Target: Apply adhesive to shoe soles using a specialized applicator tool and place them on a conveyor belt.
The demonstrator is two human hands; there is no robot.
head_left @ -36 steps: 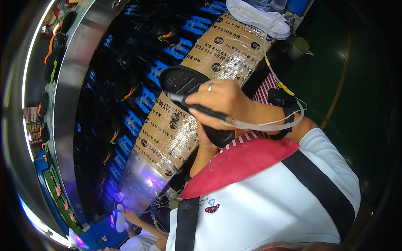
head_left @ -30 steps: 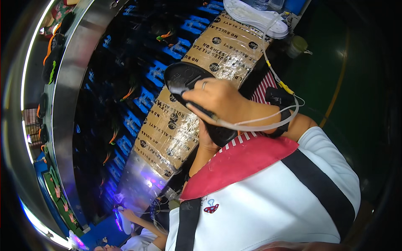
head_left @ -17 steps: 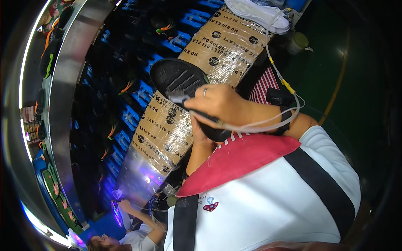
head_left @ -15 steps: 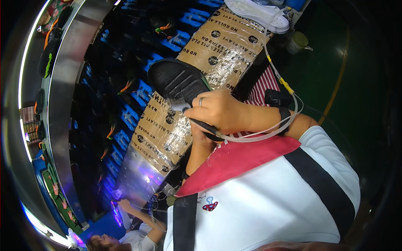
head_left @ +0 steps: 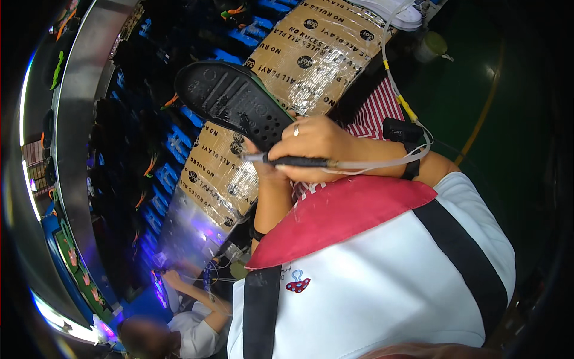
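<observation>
My right hand (head_left: 320,143) is closed around a thin black tool (head_left: 299,161), its tip now past the sole's heel edge instead of on its face. That pass looks finished. My left hand sits hidden beneath, so I cannot tell its grasp. The black sole (head_left: 233,105) tilts up just beyond my knuckles, over the taped cardboard bench (head_left: 311,54).

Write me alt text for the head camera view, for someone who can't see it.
Seen from above, a person's right hand holds a thin pen-like tool with a clear tube against a black shoe sole, which the mostly hidden left hand supports from beneath. Below lies a cardboard-covered workbench, with a white shoe at its far end.
</observation>
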